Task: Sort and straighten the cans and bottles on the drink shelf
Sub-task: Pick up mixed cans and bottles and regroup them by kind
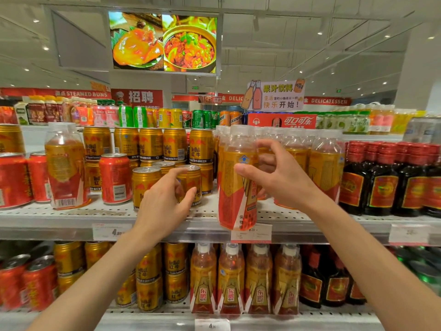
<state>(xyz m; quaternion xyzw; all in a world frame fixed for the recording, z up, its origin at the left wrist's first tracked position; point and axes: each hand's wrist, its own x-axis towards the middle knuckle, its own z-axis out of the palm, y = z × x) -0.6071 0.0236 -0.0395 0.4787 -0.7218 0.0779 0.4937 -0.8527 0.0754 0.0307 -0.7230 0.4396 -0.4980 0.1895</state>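
We are mid-straightening: our right hand pinches the clear plastic bottle with the gold-and-red label at the front lip of the white perforated metal shelf. Our left hand curls around a gold can. Next, we judge, the bottle needs turning and pushing back into its row. Beyond, a shop ceiling with a food screen.

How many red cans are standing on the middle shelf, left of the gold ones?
3 in view: one red can beside the gold cans, one behind the stray bottle, one at the frame's left edge. More may be hidden behind.
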